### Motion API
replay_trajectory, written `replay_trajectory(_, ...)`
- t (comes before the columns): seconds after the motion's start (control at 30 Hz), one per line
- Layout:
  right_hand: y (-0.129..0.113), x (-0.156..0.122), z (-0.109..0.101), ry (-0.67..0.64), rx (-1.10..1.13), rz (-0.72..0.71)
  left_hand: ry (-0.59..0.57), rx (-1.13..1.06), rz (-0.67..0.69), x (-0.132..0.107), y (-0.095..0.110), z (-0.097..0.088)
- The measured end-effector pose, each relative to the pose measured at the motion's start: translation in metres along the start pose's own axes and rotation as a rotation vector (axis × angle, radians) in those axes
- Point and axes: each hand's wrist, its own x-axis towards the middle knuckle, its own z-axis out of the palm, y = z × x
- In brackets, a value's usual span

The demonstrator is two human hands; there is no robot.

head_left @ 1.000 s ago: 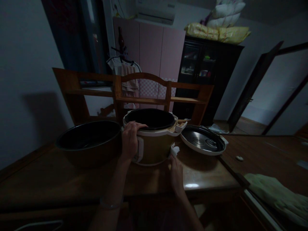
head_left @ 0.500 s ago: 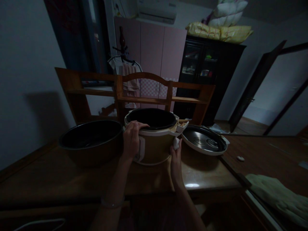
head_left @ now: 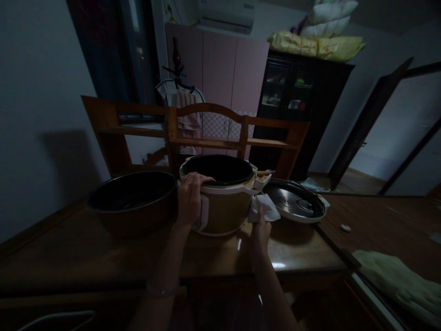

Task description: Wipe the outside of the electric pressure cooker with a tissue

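Observation:
A white and gold electric cooker [head_left: 225, 214] stands without its lid on the wooden table, its inside dark. My left hand [head_left: 189, 197] grips its near-left rim, fingers hooked over the edge. Just right of the cooker's body, my right hand [head_left: 262, 235] pinches a white tissue [head_left: 264, 208], which hangs spread above the fingers; whether it touches the cooker wall I cannot tell. To the left sits a dark inner pot [head_left: 132, 219]. The round lid [head_left: 289, 202] lies at the right with its metal underside up.
Behind the cooker rises a wooden shelf rack [head_left: 208, 143] along the table's [head_left: 213, 257] back edge. A small white object [head_left: 345, 227] lies on the brown surface to the right. Light green cloth [head_left: 392, 276] is at the lower right.
My right hand has drawn back and slightly right from the cooker's side, and the bunched tissue now hangs open. My left hand keeps its hold on the rim.

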Motion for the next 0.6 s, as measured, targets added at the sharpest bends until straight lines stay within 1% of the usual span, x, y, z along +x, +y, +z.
replay_trajectory(0.17, -0.002, 0.017, 0.001, 0.008, 0.102, 0.019, 0.014, 0.005, -0.002, 0.0, -0.001, 0.001)
replay_trajectory(0.27, -0.003, 0.023, 0.0, -0.001, 0.125, 0.024, 0.009, -0.004, 0.001, 0.0, -0.001, 0.001)
replay_trajectory(0.47, -0.011, 0.032, -0.007, -0.09, 0.107, 0.031, 0.005, 0.001, -0.021, 0.001, 0.0, 0.001)
replay_trajectory(0.6, -0.015, 0.039, -0.018, -0.115, 0.061, 0.034, 0.01, 0.0, -0.037, 0.001, 0.0, 0.002)
